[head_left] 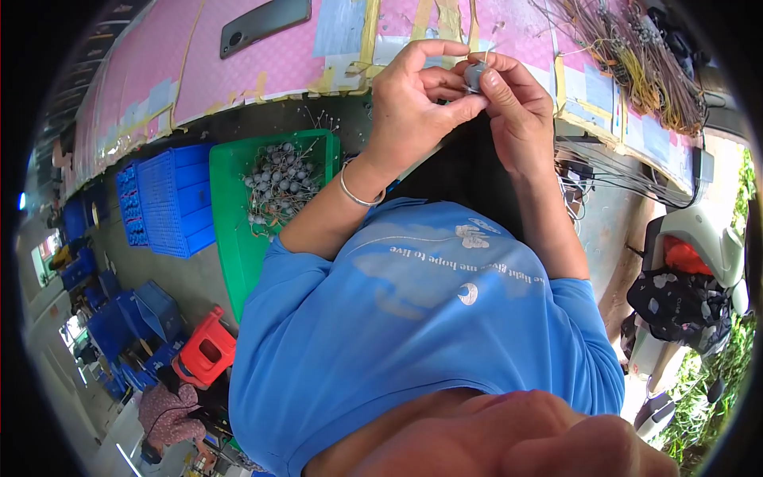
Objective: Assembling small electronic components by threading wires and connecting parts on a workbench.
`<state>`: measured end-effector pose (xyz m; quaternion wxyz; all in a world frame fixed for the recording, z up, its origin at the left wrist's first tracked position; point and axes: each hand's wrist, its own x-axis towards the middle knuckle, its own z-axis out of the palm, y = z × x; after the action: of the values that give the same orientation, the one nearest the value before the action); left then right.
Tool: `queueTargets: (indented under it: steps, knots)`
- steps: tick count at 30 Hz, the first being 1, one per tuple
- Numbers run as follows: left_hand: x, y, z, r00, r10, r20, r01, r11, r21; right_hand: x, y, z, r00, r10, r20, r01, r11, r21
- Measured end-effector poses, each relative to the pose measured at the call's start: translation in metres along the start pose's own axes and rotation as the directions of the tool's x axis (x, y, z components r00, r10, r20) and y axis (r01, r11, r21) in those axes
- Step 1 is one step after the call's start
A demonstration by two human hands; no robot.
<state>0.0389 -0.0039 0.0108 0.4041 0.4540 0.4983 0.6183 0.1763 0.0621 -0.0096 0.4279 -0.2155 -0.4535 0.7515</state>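
Observation:
Up at the near edge of the table, both hands meet around a small round grey part (pixel 474 76) with a thin light wire standing out of its top. My right hand (pixel 518 103) pinches it between thumb and forefinger. My left hand (pixel 415 99) is curled against its other side, thumb beneath and fingertips touching it; the exact contact is partly hidden. Below and left of my left forearm, several similar grey balls (pixel 282 181) with wires lie in a green bin (pixel 228 238).
The pink table (pixel 175 56), patched with tape, bears a dark phone (pixel 266 25) and a bundle of thin wires (pixel 636 63) at right. Blue crates (pixel 176 199) stand left of the bin, a red stool (pixel 208 348) behind. Another person (pixel 171 413) sits at lower left; a scooter (pixel 699 246) stands right.

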Motion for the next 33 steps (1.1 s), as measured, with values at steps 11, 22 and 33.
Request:
queueTargets:
  steps: [11,22,33]
  knots:
    - [-0.012,0.011,-0.019,0.948,0.295,0.118,-0.313,0.932,0.182,-0.008,-0.033,-0.013,0.981,-0.033,0.190,0.070,0.979,-0.193]
    - [-0.030,0.038,-0.021,0.938,0.321,0.129,-0.344,0.837,0.426,-0.016,-0.029,-0.003,0.962,-0.174,0.213,0.236,0.918,-0.319]
    - [-0.033,0.038,-0.027,0.916,0.385,0.111,-0.395,0.819,0.416,-0.016,-0.024,-0.007,0.986,-0.055,0.157,0.060,0.998,-0.029]
